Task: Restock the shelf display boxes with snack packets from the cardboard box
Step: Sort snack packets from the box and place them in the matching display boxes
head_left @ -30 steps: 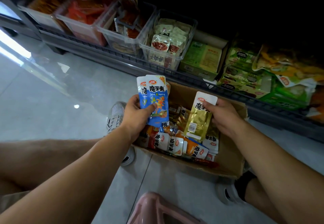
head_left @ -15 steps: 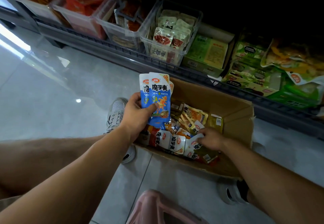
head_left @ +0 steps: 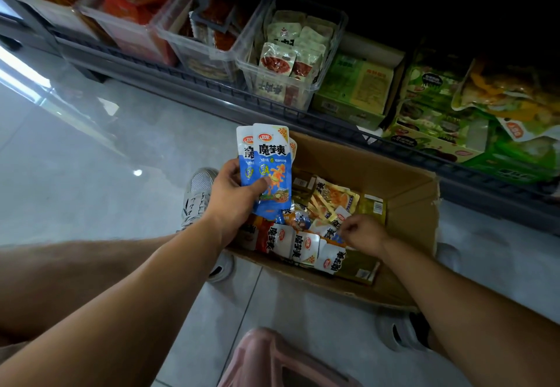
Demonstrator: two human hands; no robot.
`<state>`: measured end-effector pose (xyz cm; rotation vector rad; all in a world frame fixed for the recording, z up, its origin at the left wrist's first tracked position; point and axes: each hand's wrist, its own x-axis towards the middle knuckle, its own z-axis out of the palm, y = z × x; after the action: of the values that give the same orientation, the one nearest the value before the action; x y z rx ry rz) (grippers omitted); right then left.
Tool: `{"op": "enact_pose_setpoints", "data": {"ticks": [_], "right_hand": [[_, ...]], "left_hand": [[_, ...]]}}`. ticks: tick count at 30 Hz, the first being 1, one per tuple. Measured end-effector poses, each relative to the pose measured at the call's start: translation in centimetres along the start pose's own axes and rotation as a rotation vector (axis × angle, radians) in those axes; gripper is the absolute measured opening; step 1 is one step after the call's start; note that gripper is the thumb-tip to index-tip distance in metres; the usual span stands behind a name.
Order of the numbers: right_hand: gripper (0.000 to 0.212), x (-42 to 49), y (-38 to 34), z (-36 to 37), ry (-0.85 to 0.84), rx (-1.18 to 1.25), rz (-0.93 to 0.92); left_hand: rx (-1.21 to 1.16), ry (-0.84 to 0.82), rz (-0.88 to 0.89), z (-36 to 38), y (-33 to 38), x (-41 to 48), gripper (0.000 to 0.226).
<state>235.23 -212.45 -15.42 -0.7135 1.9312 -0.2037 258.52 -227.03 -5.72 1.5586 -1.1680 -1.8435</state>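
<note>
My left hand (head_left: 233, 186) grips a small stack of blue snack packets (head_left: 268, 168) upright above the left end of the open cardboard box (head_left: 403, 192) on the floor. Inside the box lie several mixed packets (head_left: 303, 244), white, orange and gold. My right hand (head_left: 362, 232) is down in the box with fingers curled, pinching at a packet among the pile; which one it holds is hidden. Clear display boxes (head_left: 291, 62) stand on the low shelf behind, one with white and red packets.
The dark shelf rail (head_left: 188, 80) runs along the back. Green cartons (head_left: 354, 89) and bagged snacks (head_left: 509, 95) fill the shelf's right side. My shoes (head_left: 197, 195) flank the box on the grey tiled floor. A pink stool (head_left: 272, 359) sits at the bottom.
My right hand dropped the gold packet it held up a second ago and reached down into the box's pile. My left hand kept the blue packets steady.
</note>
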Motion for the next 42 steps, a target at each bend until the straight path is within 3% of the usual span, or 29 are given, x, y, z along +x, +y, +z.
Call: {"op": "enact_pose_setpoints", "data": {"ticks": [2,7,10,13,17,21,24,28,42], "right_hand": [[0.023,-0.5,-1.0,-0.6,0.131,0.103,-0.047],[0.008,-2.5,-6.2,-3.8,0.4,0.471,-0.189],[0.01,-3.7,-9.8,-4.0,0.3,0.756,-0.253],[0.007,-4.5,-12.4,-2.6,0.169,0.728,-0.281],[0.017,-5.1,-14.2,-0.9,0.134,0.673,-0.305],[0.014,-4.7,-14.2,-1.2,0.061,0.819,-0.274],[0.01,-2.7,-11.0,-1.4,0.161,0.532,-0.147],[0.017,-0.1,-6.3,0.7,0.08,0.176,-0.077],[0.012,4.9,-2.1,4.4,-0.002,0.152,-0.074]], "left_hand": [[-0.012,-0.006,-0.003,-0.1,0.0,-0.2,0.039],[-0.072,-0.009,-0.012,-0.2,0.3,-0.5,0.041],[-0.124,-0.05,-0.036,-0.2,0.5,-0.6,0.039],[-0.215,-0.096,-0.077,0.3,0.7,-0.7,0.037],[-0.207,-0.171,-0.06,0.6,1.1,-1.0,0.033],[-0.131,-0.135,-0.015,-0.1,1.0,-0.7,0.037],[-0.11,-0.083,-0.009,-0.6,1.0,-0.3,0.041],[-0.093,-0.043,-0.004,-1.0,0.9,0.1,0.041],[-0.136,-0.029,-0.012,-1.1,0.8,0.7,0.041]]}}
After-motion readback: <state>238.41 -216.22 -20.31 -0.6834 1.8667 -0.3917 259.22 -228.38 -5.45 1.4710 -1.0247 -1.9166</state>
